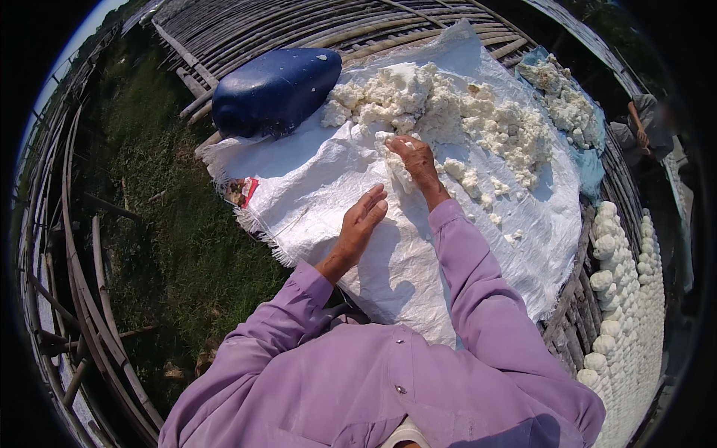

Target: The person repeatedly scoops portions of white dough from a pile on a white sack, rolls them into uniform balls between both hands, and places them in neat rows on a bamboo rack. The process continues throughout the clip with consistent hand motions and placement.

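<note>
A heap of white, crumbly dough-like mass (448, 112) lies on a white woven plastic sheet (314, 175) in front of me. At the near edge of the heap, my right hand (416, 160) has its fingers curled round a small lump of the white mass, part of which shows at the fingertips. Lower and to the left, my left hand (361, 224) hovers over the sheet with its fingers stretched out and nothing in it. The two hands are apart. Loose crumbs (489, 200) are scattered right of my right wrist.
A dark blue plastic container (276, 89) lies at the sheet's far left. More white mass (560, 97) sits on light-blue plastic at the far right. Rows of white round lumps (620, 321) cover the right side. Bamboo poles (314, 33) stretch behind; another person (642, 127) is at right.
</note>
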`<action>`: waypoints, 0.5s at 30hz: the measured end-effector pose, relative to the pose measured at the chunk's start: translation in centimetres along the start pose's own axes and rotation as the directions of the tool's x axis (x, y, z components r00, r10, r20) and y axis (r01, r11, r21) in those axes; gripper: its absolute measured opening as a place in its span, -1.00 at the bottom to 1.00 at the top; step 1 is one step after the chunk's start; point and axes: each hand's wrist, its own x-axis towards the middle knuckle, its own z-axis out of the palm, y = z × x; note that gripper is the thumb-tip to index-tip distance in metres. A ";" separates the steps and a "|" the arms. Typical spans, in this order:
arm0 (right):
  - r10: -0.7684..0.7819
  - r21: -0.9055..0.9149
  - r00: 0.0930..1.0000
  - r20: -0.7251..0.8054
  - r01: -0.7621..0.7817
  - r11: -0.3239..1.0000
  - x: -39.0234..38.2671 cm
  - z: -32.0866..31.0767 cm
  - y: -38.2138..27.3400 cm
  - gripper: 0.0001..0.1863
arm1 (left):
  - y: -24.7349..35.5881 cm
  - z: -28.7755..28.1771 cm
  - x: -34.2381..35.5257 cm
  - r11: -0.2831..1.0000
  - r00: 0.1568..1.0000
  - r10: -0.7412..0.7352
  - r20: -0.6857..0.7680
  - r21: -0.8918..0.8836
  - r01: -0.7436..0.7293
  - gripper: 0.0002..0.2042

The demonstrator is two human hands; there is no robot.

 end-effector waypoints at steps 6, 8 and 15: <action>-0.322 -0.233 0.922 -0.217 0.271 0.934 -4.7 -1.9 -4.9 -0.17 | 0.8 3.5 12.5 0.622 0.981 -0.180 0.076 -0.764 0.173 -0.12; -0.351 -0.433 0.935 -0.051 0.296 0.851 -5.8 -4.7 -8.9 -0.22 | 0.3 3.8 14.0 0.544 0.985 -0.149 0.091 -0.824 0.159 -0.14; -0.713 -0.721 0.692 -0.114 0.436 0.538 -3.3 -5.2 -11.5 -0.53 | -0.2 5.1 16.6 0.617 0.954 0.094 0.286 -0.768 0.170 -0.28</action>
